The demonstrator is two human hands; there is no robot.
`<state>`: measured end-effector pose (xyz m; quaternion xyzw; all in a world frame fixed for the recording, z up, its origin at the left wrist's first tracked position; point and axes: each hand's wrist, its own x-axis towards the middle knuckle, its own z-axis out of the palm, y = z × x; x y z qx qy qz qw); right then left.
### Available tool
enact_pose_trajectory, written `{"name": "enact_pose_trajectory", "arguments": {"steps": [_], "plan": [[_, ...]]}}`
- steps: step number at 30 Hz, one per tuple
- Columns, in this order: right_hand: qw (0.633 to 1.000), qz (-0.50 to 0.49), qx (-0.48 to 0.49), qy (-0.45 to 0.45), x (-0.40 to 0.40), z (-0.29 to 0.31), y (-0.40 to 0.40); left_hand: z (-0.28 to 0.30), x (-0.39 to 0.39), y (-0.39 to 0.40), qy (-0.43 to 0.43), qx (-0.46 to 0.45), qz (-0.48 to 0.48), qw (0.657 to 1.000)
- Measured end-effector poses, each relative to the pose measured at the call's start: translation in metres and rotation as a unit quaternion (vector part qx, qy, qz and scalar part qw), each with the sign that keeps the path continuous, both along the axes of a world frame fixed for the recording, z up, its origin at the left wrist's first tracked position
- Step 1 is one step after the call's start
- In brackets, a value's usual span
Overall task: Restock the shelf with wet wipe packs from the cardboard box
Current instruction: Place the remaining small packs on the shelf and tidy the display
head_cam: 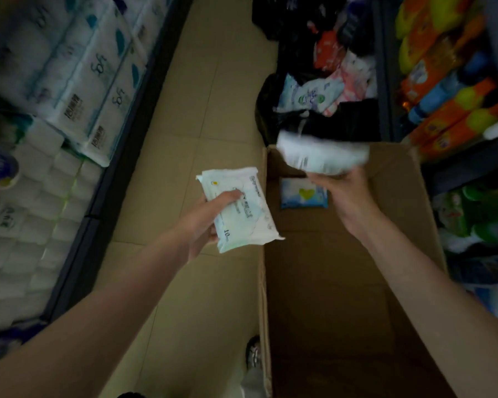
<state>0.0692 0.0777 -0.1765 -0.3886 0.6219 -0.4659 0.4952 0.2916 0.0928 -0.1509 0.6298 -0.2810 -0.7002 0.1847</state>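
A large open cardboard box stands on the floor in front of me. My left hand grips a white and pale green wet wipe pack just left of the box's rim. Over the far end of the box, my right hand holds up a second white wet wipe pack, blurred by motion. One blue wet wipe pack with a yellow heart lies on the box's bottom, partly hidden by my right hand.
A shelf of white toilet paper packs runs along the left. On the right, a shelf holds orange and yellow packages. A black bag of mixed packs sits beyond the box. Beige floor tiles lie between. A shoe is near the box.
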Motion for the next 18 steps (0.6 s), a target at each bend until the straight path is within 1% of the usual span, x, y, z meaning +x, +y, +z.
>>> {"name": "enact_pose_trajectory", "arguments": {"steps": [2, 4, 6, 7, 10, 12, 13, 15, 16, 17, 18], "plan": [[0.984, 0.107, -0.116, 0.08, 0.015, 0.049, -0.007, 0.027, 0.009, 0.001, 0.044, 0.017, -0.005, 0.999], [0.954, 0.187, -0.188, 0.139, 0.038, 0.091, -0.01, 0.06, 0.022, 0.004, 0.093, 0.014, -0.015, 0.995], [0.902, 0.218, -0.284, 0.242, 0.063, 0.123, -0.009, 0.098, 0.038, 0.009, 0.13, -0.011, -0.041, 0.991], [0.878, 0.219, -0.324, 0.278, 0.074, 0.138, -0.009, 0.115, 0.048, 0.013, 0.152, -0.027, -0.051, 0.987], [0.814, 0.245, -0.399, 0.343, 0.112, 0.188, -0.003, 0.16, 0.085, 0.021, 0.21, -0.069, -0.056, 0.974], [0.778, 0.283, -0.402, 0.391, 0.137, 0.214, -0.002, 0.184, 0.11, 0.028, 0.196, -0.102, -0.057, 0.974], [0.776, 0.292, -0.386, 0.405, 0.144, 0.22, -0.001, 0.189, 0.116, 0.029, 0.171, -0.117, -0.049, 0.977], [0.796, 0.273, -0.361, 0.402, 0.166, 0.238, 0.003, 0.208, 0.139, 0.036, 0.104, -0.161, -0.012, 0.981], [0.798, 0.264, -0.358, 0.406, 0.173, 0.245, 0.005, 0.214, 0.149, 0.038, 0.082, -0.175, 0.008, 0.981], [0.787, 0.267, -0.373, 0.412, 0.188, 0.255, 0.01, 0.223, 0.167, 0.041, 0.068, -0.189, 0.02, 0.979], [0.754, 0.287, -0.4, 0.435, 0.203, 0.264, 0.016, 0.232, 0.185, 0.046, 0.059, -0.2, 0.024, 0.978]]}}
